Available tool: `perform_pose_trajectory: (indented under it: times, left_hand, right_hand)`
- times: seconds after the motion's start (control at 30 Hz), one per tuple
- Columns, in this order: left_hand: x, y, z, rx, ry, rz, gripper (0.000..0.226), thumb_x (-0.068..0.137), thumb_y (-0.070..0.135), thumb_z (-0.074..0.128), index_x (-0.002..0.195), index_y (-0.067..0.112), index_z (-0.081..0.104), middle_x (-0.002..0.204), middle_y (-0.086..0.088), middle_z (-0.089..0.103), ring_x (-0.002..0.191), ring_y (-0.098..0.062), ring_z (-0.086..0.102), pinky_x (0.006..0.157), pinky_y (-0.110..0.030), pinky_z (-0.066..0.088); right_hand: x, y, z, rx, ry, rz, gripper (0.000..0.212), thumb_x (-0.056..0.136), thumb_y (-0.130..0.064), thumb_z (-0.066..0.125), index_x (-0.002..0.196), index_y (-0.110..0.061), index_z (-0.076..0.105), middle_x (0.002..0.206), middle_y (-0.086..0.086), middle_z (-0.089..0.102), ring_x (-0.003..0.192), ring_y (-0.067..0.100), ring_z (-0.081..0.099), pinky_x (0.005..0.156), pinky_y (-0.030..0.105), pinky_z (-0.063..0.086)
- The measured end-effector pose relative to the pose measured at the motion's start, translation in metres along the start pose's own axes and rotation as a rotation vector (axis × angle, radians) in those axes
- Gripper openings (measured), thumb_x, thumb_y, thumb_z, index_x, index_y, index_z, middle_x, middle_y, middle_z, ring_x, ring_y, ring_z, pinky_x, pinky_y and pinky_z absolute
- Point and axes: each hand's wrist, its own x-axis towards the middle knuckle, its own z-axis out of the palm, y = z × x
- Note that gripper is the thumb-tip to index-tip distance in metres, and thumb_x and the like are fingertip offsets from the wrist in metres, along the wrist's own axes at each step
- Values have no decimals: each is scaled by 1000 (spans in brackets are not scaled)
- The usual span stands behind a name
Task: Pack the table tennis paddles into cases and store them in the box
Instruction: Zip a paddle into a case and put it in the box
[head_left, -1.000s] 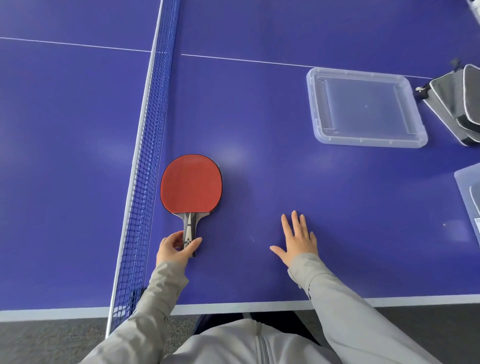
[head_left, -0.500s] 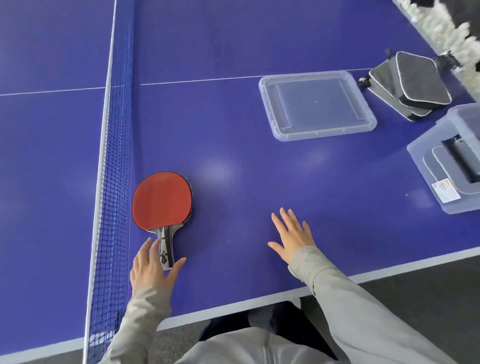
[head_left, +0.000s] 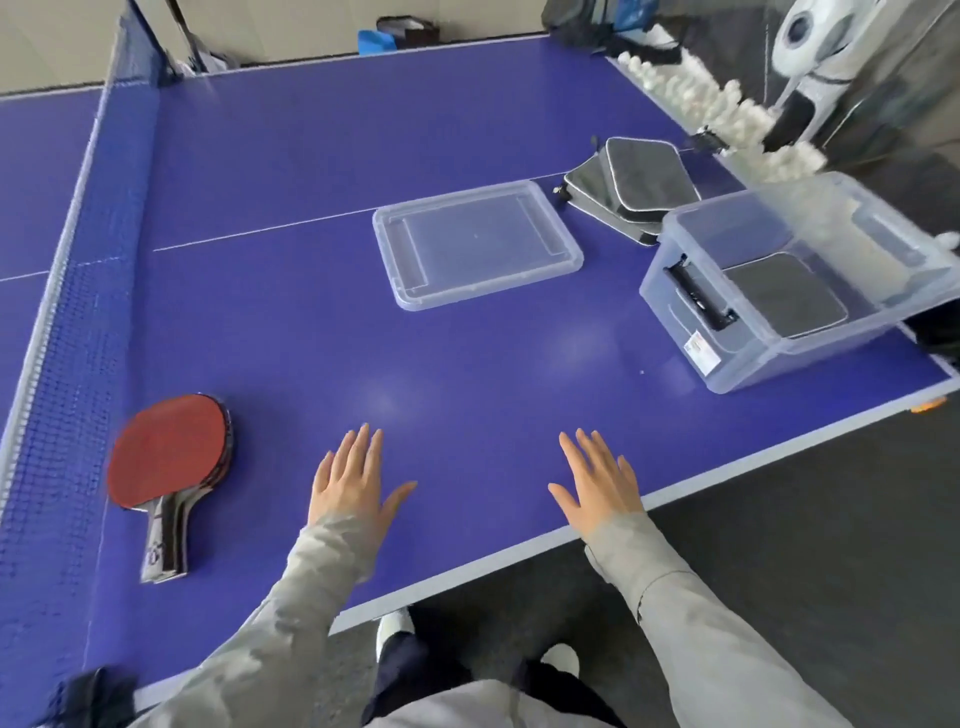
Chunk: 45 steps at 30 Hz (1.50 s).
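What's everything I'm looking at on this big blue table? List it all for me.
table: one, blue, fills most of the view
net: one, blue, along the left
paddles: one stack, count unclear, red face on top, beside the net
lid: one, clear, mid-table
cases: at least two, black and grey, beyond the box
box: one, clear, right edge
dark case: one, black, inside the box
balls: many, white, along the far right edge
left hand: open, empty, over the near edge
right hand: open, empty, over the near edge
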Motion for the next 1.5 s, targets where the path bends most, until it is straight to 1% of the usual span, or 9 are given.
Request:
perform_pose_trajectory:
  times: [0.17,0.27,0.37,0.43,0.57,0.63,0.9,1.2,1.5]
  left_hand:
    - [4,128,9,12,-30,168,79,91,60,33,151,14,9,159,-1,6,147,-18,4,119,-37,4]
    - [8,180,14,57,-7,216,84,87,70,13,151,15,9,159,0,7,147,-18,5,118,-37,4]
    - [17,216,15,31,39,240,113,69,78,-23,148,12,24,156,-3,23,145,-22,20,117,-40,15]
    - [26,237,8,24,42,244,115,67,78,-25,149,12,22,157,-2,21,145,-22,17,117,-40,13]
    - [52,272,2,50,21,229,81,89,67,17,151,17,0,160,3,-2,147,-15,-5,119,-35,0]
    - [68,288,2,44,18,210,78,92,62,24,151,17,-1,160,4,-3,147,-14,-5,119,-35,0]
    - [171,355,11,-142,5,73,76,92,60,29,151,19,5,159,6,4,147,-12,-2,119,-32,4]
    - [288,420,-32,-330,51,4,74,92,57,35,150,19,11,157,3,16,145,-18,13,114,-36,19]
    - [366,470,-32,-328,-153,-157,63,93,59,29,143,21,27,142,0,41,127,-24,43,100,-38,33]
  right_hand:
    - [-24,87,-12,89,71,90,67,96,-46,37,149,-27,1,159,0,0,147,19,-1,117,40,12]
    - [-33,130,-21,139,129,139,68,95,-47,39,149,-26,3,159,1,4,147,20,2,118,39,17]
    - [-30,167,-38,170,199,176,68,95,-46,40,149,-25,4,159,2,6,147,20,2,118,38,17]
    - [-22,187,-51,192,240,187,67,95,-45,41,149,-24,7,159,3,8,147,21,3,118,40,17]
    - [4,220,-77,218,318,189,64,95,-42,42,149,-22,14,158,4,14,146,22,7,117,43,17]
    - [18,233,-87,198,342,176,64,95,-41,43,148,-22,15,157,5,17,146,23,10,116,43,17]
    - [106,288,-142,173,429,48,58,92,-35,52,144,-17,32,150,8,35,140,26,29,108,43,32]
    - [229,319,-205,131,474,-82,55,85,-37,47,125,0,54,120,19,62,111,38,58,92,46,47]
    - [384,341,-268,127,361,-91,56,93,-33,51,142,-9,34,143,11,42,131,31,35,103,43,31]
